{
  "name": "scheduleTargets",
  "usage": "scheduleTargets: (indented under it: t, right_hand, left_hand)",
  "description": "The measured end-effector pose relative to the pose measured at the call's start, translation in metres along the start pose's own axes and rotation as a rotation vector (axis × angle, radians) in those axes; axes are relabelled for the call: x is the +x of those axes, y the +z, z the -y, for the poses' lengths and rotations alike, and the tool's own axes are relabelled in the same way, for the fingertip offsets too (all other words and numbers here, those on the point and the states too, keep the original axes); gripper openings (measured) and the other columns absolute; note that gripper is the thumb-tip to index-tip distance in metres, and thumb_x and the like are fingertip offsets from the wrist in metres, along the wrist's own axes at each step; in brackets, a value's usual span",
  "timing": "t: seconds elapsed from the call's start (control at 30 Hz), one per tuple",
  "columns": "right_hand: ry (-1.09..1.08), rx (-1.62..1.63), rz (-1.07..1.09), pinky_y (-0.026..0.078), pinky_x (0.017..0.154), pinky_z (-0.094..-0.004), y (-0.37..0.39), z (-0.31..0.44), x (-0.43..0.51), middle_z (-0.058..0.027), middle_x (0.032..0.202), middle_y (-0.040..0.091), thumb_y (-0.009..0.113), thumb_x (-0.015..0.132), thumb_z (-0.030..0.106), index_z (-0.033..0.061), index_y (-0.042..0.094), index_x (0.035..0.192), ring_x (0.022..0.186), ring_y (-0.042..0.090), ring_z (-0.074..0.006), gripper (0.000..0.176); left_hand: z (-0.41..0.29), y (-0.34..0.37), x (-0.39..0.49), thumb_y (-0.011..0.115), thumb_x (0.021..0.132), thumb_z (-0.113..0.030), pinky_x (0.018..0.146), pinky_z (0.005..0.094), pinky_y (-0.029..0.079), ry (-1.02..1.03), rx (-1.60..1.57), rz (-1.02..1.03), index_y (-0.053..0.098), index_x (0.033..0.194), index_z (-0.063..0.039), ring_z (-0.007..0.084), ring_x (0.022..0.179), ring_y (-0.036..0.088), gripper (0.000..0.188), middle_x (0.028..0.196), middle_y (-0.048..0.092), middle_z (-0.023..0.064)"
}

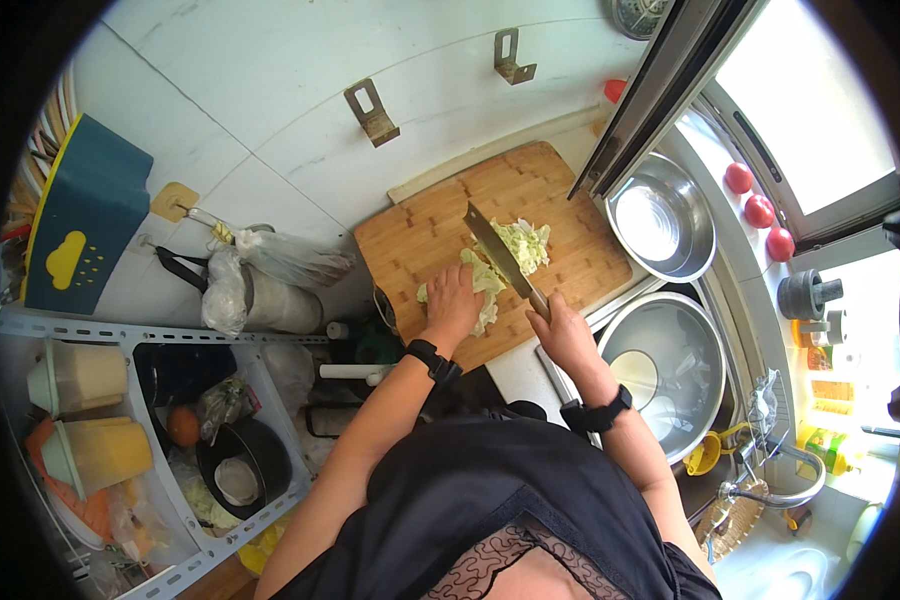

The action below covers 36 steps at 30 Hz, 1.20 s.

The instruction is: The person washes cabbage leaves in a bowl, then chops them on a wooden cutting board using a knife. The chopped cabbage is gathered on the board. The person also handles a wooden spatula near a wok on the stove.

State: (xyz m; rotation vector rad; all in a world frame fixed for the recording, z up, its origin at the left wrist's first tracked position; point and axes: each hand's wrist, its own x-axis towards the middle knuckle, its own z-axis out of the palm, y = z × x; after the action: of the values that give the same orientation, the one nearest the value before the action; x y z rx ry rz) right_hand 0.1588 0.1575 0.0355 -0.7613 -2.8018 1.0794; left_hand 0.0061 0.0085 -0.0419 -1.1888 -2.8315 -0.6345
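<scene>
My right hand (567,331) grips the handle of a kitchen cleaver (499,246). Its blade stands on edge over a wooden cutting board (427,217), between two portions of pale green cabbage. To the left of the blade, my left hand (452,304) presses down on the uncut cabbage leaves (487,281) with the fingers bent. On the blade's right side lies a small heap of shredded cabbage (529,244). The leaves under my left palm are partly hidden.
Right of the board, a steel basin (701,217) stands by the sink, and a larger bowl (664,420) holds water. Several tomatoes (759,211) line the sill. An open window frame (645,97) juts towards the board. Metal shelving (229,544) with containers stands at left.
</scene>
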Motion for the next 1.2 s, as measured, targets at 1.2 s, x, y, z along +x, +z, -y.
scheduleTargets:
  t: [1.2]
  right_hand:
    - [0.026,-0.045,0.082,0.048,0.067,-0.0512,-0.019,0.016,-0.017,-0.0273,0.079,0.063,0.062,0.091,0.033,-0.0003,0.049,0.094,0.078,0.062,-0.0466,0.036]
  left_hand:
    - [0.004,-0.003,0.023,0.062,0.082,-0.017,0.101,0.0472,0.032,-0.222,-0.095,0.096,0.049,0.128,0.004,0.0357,0.118,0.044,0.052,0.122,0.052,0.0181]
